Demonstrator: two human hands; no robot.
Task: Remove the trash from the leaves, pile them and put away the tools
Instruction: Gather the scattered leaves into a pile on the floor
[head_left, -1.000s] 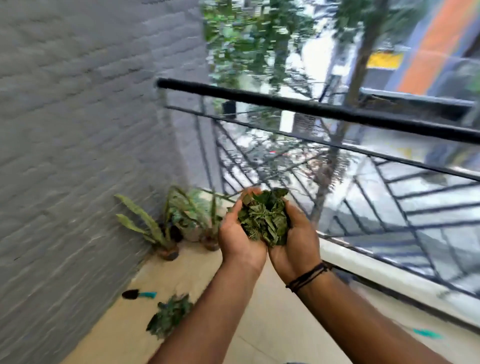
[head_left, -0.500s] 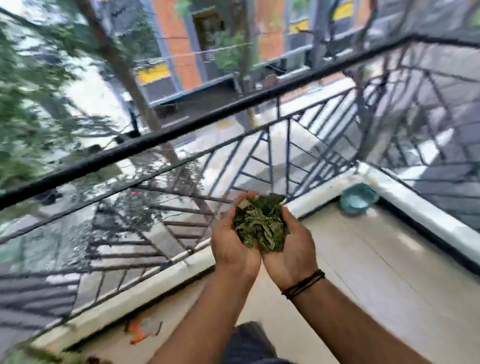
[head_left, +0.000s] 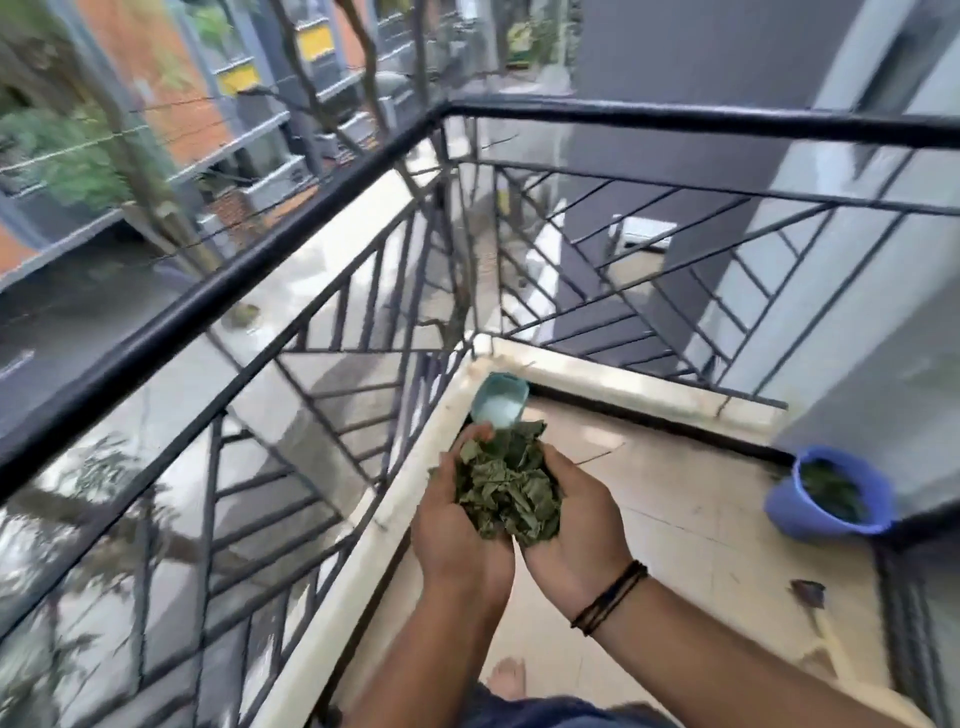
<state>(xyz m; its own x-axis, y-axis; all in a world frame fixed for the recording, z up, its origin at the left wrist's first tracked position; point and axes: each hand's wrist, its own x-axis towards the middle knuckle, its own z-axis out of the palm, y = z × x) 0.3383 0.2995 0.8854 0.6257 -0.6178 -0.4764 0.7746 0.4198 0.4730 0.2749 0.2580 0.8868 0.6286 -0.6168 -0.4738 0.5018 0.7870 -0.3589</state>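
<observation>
Leaves (head_left: 506, 491) sit cupped between the left hand (head_left: 457, 525) and right hand (head_left: 576, 512), fingers curled round them. The view has swung from the wall to the railing (head_left: 291, 223) corner, so they seem headed for the bucket (head_left: 826, 496) on the tiled floor (head_left: 701, 530).

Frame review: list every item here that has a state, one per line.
left hand: cupped, holding leaves
right hand: cupped, holding leaves
leaves: bunched between both palms, off the floor
blue bucket: on the floor by the wall, tilted, greenery inside
teal container: in the balcony corner, tipped, opening visible
fallen leaf: loose on the floor
</observation>
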